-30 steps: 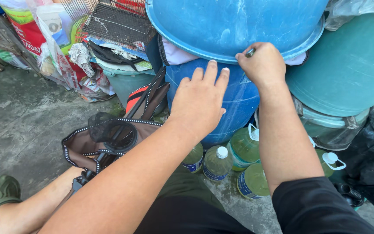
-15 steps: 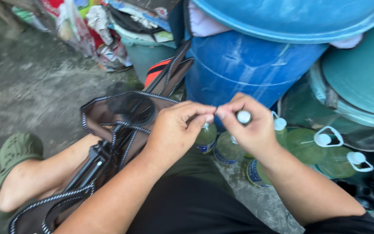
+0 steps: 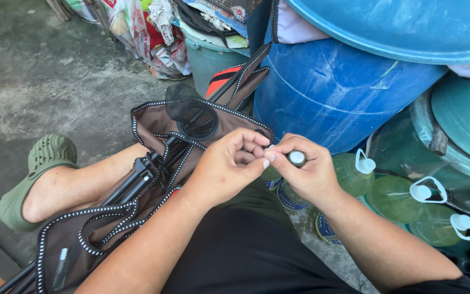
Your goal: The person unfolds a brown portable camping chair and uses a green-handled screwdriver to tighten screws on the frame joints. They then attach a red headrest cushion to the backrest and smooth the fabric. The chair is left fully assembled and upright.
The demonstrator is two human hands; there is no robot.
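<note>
My right hand (image 3: 308, 177) is closed around a small dark cylinder (image 3: 297, 158) whose pale round end points up between the fingers. My left hand (image 3: 225, 170) meets it from the left. Its thumb and forefinger pinch at the cylinder's near end, right against my right thumb, and the exact contact is hidden. Both hands hover above my lap in black trousers (image 3: 246, 256), in front of a big blue barrel (image 3: 338, 98).
A folded brown camp chair (image 3: 153, 163) with a black frame lies across my left leg, which wears a green clog (image 3: 39, 169). Several green bottles with white caps (image 3: 393, 196) stand right of the barrel. A blue basin (image 3: 409, 27), a teal lid (image 3: 463, 114) and stuffed bags (image 3: 137, 27) crowd the back.
Both hands came down from the barrel's rim and met in front of my lap. The view tilted down and the chair and clog came into sight.
</note>
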